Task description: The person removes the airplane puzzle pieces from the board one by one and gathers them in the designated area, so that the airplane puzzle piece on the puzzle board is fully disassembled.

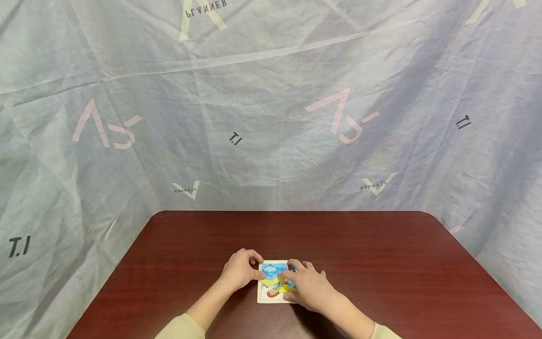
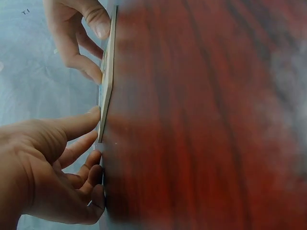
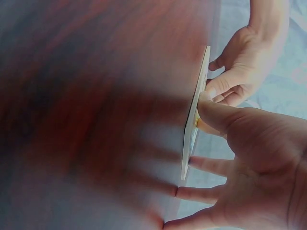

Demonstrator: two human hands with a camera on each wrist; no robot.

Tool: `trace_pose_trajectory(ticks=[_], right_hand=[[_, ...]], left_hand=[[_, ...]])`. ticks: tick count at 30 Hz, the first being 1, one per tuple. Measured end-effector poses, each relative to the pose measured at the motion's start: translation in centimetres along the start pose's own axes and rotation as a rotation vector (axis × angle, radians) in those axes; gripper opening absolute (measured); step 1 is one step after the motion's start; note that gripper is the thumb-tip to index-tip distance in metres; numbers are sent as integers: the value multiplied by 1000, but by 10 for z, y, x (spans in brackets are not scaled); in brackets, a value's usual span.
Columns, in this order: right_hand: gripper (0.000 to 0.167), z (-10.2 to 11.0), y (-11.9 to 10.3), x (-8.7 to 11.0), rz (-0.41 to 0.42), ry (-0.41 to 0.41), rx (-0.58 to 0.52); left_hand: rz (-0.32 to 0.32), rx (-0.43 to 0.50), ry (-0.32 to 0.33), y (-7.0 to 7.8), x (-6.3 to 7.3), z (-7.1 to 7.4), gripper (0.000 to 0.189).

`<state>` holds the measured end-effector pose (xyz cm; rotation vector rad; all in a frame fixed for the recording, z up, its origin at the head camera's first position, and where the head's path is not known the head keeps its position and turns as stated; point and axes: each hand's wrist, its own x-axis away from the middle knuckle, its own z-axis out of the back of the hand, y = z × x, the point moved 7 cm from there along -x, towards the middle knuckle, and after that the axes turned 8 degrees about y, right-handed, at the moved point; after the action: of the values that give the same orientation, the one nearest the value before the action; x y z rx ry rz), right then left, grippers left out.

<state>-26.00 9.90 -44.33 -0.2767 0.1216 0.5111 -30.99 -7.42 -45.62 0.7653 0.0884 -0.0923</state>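
Note:
A small square wooden jigsaw puzzle (image 1: 271, 267) lies flat near the table's front, its pale frame around a cartoon picture in blue, yellow, red and white. My left hand (image 1: 240, 270) holds the puzzle's left side; in the left wrist view the thumb (image 2: 88, 120) lies on the frame and the forefinger is against its edge. Over the right part of the picture, my right hand (image 1: 311, 288) presses down with thumb and forefinger. Its other fingers (image 3: 199, 193) are spread and fairly straight, reaching the board and tabletop. The hand covers the puzzle's right side.
The dark red wooden table (image 1: 381, 254) extends behind and to both sides of the hands. Grey printed cloth (image 1: 275, 117) hangs behind it and along the left and right sides.

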Motion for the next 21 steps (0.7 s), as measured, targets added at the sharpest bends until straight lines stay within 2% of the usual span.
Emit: trace_pose_trajectory(ticks=[6,21], right_hand=[[37,1,-1,0,-3,2,0],[37,0,-2,-1,-5,-10,6]], left_hand=[[62,24,-4,-2,-3,-1,24],[141,36,-15,1,-5,1,24]])
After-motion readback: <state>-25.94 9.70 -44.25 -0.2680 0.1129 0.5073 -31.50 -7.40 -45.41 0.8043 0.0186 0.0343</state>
